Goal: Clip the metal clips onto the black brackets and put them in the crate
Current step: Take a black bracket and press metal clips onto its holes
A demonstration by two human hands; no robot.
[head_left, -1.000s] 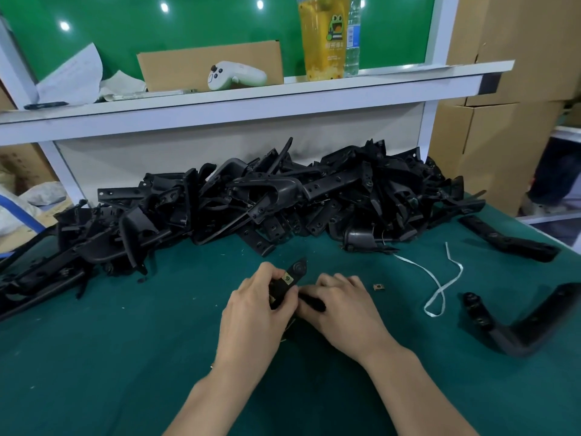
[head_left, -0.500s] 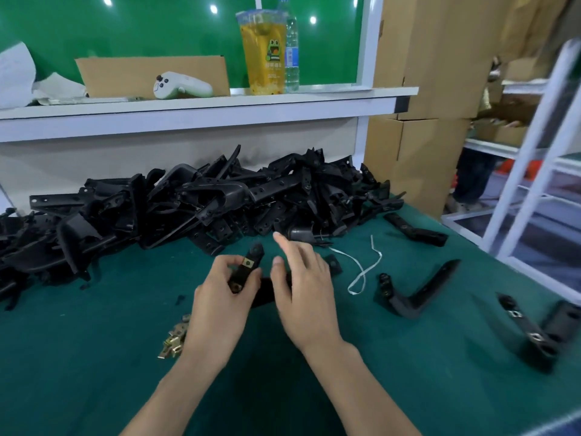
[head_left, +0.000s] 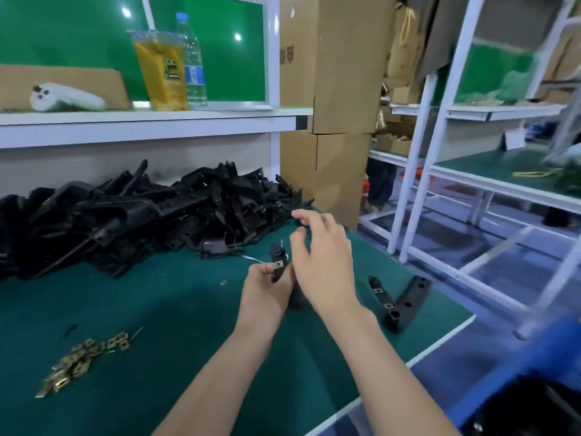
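Observation:
My left hand [head_left: 267, 294] grips a black bracket [head_left: 278, 262] with a metal clip seated on its upper end, held above the green table. My right hand [head_left: 320, 259] hovers just right of the bracket, fingers spread and loosely bent, holding nothing. A heap of black brackets [head_left: 135, 215] fills the back of the table. Loose brass-coloured metal clips [head_left: 81, 360] lie in a small pile at the front left. One clipped bracket [head_left: 399, 300] lies near the table's right edge. A blue crate [head_left: 534, 357] shows blurred at the lower right, beside the table.
The table's right edge [head_left: 440, 344] runs diagonally close to my right arm. A white shelf [head_left: 151, 124] above the heap carries a yellow drink pouch, a water bottle and a white controller. Cardboard boxes [head_left: 330, 89] and white racks [head_left: 471, 171] stand to the right.
My view has swung right, bringing the racks and blue crate into sight. My right hand has let go of the bracket and lifted off; my left hand has raised the bracket.

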